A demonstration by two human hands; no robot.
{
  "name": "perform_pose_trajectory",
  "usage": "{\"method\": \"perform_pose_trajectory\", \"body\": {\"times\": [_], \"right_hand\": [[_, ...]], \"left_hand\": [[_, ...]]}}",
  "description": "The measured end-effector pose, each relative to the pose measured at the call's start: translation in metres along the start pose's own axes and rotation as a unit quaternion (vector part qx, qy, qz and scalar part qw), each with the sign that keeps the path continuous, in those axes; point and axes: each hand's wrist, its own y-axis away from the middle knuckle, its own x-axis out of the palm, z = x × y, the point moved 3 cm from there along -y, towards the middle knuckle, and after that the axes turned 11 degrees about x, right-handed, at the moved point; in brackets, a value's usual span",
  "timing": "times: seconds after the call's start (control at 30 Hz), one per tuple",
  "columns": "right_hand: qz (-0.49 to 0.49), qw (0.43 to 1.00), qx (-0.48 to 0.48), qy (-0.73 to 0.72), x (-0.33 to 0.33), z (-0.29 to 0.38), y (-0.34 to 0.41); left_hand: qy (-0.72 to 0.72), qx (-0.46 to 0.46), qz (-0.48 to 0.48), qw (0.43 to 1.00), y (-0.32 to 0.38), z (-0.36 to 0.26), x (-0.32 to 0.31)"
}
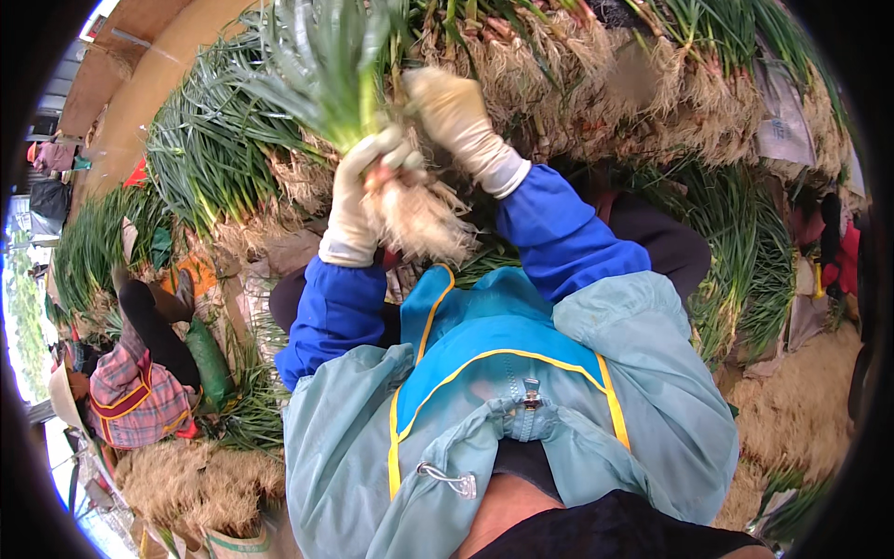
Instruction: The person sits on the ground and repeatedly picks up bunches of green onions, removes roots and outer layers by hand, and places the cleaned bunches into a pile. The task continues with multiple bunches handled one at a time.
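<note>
My left hand (pixel 363 185), in a pale work glove, is closed around a bunch of green onions (pixel 349 105); their green leaves point up and their stringy roots (pixel 422 216) hang down to the right. Beside it, a little higher and to the right, is my right hand (pixel 447 112), gloved too and blurred, with its fingers bent near the roots of the heap behind. Whether it holds anything cannot be told. Both hands are above my lap, in front of my blue apron (pixel 503 335).
A long heap of green onions (pixel 209 154) with roots (pixel 587 77) towards me curves across the far side. More leafy bunches (pixel 733 258) lie at the right. A co-worker in a plaid top (pixel 133 398) sits at the left, near a green sack (pixel 209 363) and a root pile (pixel 202 482).
</note>
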Motion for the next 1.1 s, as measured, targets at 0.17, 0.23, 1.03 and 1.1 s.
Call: {"method": "perform_pose_trajectory", "body": {"times": [0.17, 0.23, 1.03, 1.1], "right_hand": [[0.353, 0.918, 0.121, 0.137, 0.000, -0.062, 0.086], [0.624, 0.724, 0.243, 0.165, -0.011, -0.074, 0.153], [-0.020, 0.424, 0.232, -0.875, -0.137, -0.061, 0.085], [-0.052, 0.493, 0.281, -0.821, -0.166, -0.063, 0.084]], "left_hand": [[0.128, 0.108, 0.168, 0.971, 0.030, -0.050, 0.001], [0.044, 0.143, 0.067, 0.987, 0.038, -0.064, -0.020], [0.134, -0.024, -0.031, 0.990, 0.022, 0.051, -0.004], [0.152, -0.003, 0.019, 0.988, 0.020, 0.065, 0.008]]}}
